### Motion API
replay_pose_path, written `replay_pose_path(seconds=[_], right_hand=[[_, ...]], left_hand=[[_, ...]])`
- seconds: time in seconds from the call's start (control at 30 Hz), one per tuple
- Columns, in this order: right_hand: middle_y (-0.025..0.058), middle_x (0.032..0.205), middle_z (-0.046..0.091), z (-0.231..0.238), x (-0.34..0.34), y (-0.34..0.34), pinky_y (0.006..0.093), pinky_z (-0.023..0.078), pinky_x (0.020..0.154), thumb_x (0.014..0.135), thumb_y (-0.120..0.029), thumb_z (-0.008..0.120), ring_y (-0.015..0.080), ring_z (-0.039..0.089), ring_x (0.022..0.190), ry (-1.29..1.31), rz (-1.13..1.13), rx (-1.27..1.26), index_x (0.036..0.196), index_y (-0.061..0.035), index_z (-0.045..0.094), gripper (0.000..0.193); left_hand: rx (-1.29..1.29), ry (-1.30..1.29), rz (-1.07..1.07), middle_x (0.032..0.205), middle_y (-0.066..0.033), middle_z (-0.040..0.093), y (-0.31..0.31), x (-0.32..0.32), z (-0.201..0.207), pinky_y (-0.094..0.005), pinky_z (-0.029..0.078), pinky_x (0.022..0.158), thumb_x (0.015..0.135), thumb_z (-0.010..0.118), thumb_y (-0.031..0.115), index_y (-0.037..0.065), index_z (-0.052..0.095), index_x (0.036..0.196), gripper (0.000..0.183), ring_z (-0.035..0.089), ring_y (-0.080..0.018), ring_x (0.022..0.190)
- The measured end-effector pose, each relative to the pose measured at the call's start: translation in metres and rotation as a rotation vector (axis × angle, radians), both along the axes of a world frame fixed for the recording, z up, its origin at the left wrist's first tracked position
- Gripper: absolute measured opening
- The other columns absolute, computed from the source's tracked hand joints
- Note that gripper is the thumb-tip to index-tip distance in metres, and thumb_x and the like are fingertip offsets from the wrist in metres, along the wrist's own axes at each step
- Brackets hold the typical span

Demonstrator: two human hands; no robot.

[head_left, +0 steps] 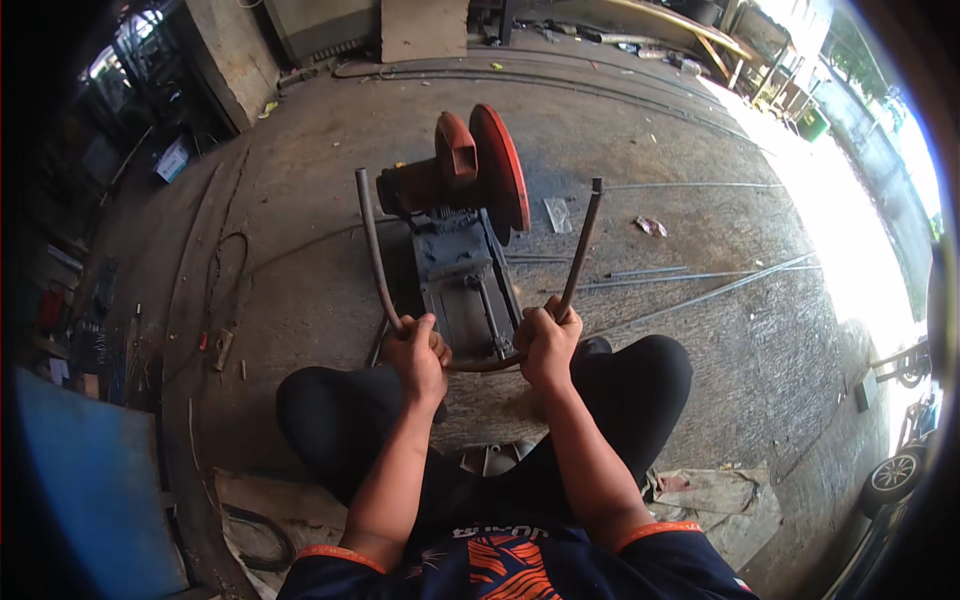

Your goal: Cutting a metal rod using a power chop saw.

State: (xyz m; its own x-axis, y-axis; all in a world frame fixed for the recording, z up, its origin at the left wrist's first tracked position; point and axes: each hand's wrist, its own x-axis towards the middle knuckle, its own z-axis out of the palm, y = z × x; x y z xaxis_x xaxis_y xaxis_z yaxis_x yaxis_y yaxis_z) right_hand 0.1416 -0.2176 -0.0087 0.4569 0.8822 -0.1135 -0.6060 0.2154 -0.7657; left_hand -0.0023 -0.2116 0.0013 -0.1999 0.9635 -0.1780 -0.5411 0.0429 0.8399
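Note:
A bent metal pipe (480,364), brown and shaped like a U, is held in front of me by both hands. My left hand (421,356) closes round its left bend, with that arm of the pipe (371,232) rising away from me. Round the right bend is wrapped my right hand (548,343); the other arm (583,243) ends in a squared dark tip. Just beyond the pipe stands a chop saw with a red guard (499,168), an orange-red motor handle (457,147) and a grey base (462,255). The pipe's low middle spans between my hands.
Several thin metal rods (690,280) lie on the concrete floor to the right. A clear plastic bag (558,215) and a crumpled wrapper (650,226) are near the saw. A cable (300,241) runs left. Beside me at the lower left is a blue panel (95,480).

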Motion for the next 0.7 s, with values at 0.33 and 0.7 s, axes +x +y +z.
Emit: replay_pose_path(seconds=[0.33, 0.7], right_hand=[[-0.0009, 0.047, 0.036, 0.033, -0.006, 0.015, 0.0246, 0.024, 0.028, 0.074, 0.008, 0.050, 0.0076, 0.033, 0.032, -0.124, 0.067, 0.092, 0.061, -0.0120, 0.030, 0.031], [0.0027, 0.067, 0.048, 0.099, -0.209, 0.022, 0.0247, 0.039, 0.044, 0.081, -0.001, 0.047, 0.0105, 0.047, 0.051, -0.512, 0.833, 0.331, 0.082, -0.0095, 0.043, 0.010]], left_hand=[[0.065, -0.067, 0.117, 0.050, 0.0058, 0.021, 0.005, -0.006, 0.013, -0.0251, 0.024, 0.037, 0.083, 0.054, 0.006, 0.016, 0.033, 0.070, 0.027, 0.024, -0.0060, 0.039], [0.259, -0.306, 0.700, 0.053, 0.0040, 0.022, -0.078, -0.197, 0.050, -0.0242, 0.021, 0.039, 0.092, 0.044, 0.047, 0.018, 0.028, 0.064, 0.044, 0.023, -0.0077, 0.041]])
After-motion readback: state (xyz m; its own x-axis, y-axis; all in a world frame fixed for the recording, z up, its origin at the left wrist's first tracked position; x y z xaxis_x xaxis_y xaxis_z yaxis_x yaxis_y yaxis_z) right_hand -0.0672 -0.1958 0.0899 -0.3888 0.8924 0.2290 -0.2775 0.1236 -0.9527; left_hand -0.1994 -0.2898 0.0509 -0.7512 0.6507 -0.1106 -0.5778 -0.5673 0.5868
